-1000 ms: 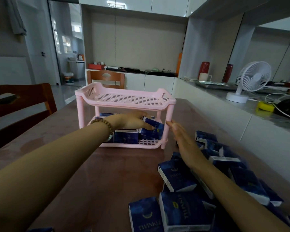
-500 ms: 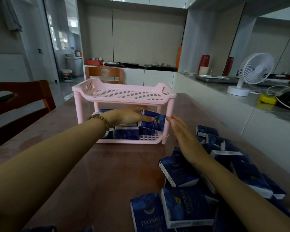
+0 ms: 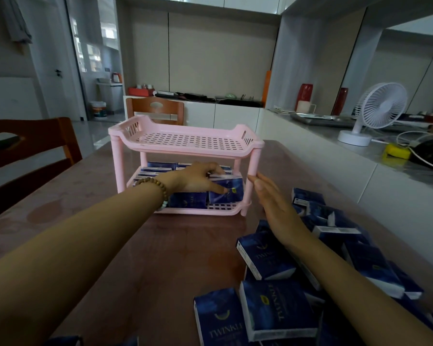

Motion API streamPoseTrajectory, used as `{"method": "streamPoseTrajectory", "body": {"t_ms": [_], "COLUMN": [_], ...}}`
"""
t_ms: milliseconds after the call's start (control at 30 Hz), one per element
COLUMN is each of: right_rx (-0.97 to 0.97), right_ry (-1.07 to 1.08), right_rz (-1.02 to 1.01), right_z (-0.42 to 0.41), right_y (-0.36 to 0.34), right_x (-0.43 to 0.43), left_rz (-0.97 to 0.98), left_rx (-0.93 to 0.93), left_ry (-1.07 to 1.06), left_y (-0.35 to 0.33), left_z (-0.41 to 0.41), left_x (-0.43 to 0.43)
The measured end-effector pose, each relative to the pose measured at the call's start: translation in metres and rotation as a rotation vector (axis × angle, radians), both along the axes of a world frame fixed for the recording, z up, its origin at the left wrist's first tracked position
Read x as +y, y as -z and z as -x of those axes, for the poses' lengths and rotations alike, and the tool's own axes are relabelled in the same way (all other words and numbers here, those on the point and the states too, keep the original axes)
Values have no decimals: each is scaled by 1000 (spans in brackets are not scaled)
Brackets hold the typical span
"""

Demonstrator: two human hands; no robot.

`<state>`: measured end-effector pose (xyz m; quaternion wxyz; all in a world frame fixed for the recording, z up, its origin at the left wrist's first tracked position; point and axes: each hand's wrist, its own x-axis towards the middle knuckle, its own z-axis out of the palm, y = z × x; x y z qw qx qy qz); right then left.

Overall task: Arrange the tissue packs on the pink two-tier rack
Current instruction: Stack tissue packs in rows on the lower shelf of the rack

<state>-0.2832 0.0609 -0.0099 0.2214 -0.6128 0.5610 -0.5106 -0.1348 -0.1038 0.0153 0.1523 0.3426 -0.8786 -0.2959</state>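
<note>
Lower tier, pink plastic rack [image 3: 185, 141]: left hand [image 3: 196, 179] grips blue tissue pack [image 3: 232, 194] — seating it.
Right hand [image 3: 276, 211]: flat, empty — next, fetch another.

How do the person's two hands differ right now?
The left hand grips a tissue pack in the lower tier of the pink rack; the right hand is flat, fingers straight, outside beside its post. The left wrist wears a beaded bracelet; the right is bare. Both reach toward the rack.

Perforated plastic rack [image 3: 185, 141]; glossy-wrapped tissue packs [image 3: 278, 308]; polished table [image 3: 140, 258].
</note>
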Motion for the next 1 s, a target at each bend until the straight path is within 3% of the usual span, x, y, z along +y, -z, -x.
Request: {"method": "streamPoseTrajectory", "body": {"t_ms": [167, 267, 400, 533, 667, 733, 867, 1000], "right_rx": [4, -35, -85, -87, -111, -115, -158, -145], "right_ry": [3, 64, 75, -85, -134, -106, -62, -41], "right_rz": [-21, -42, -225, -415, -415, -410, -396, -376], "right_z": [2, 3, 15, 19, 7, 1, -1, -1], "right_y": [2, 0, -7, -14, -11, -9, -7, -5], "right_x": [-2, -3, -16, -30, -39, -42, -46, -49], "left_rz": [305, 424, 573, 674, 601, 436, -159, -160], "left_rx": [-184, -174, 136, 489, 428, 332, 349, 270], "left_ry": [3, -20, -133, -313, -588, -709, -636, -538], "left_y": [7, 8, 12, 12, 17, 18, 13, 17], "left_z": [-8, -12, -41, -91, -143, -158, -153, -151], "left_x": [-1, 9, 38, 66, 62, 51, 48, 43]}}
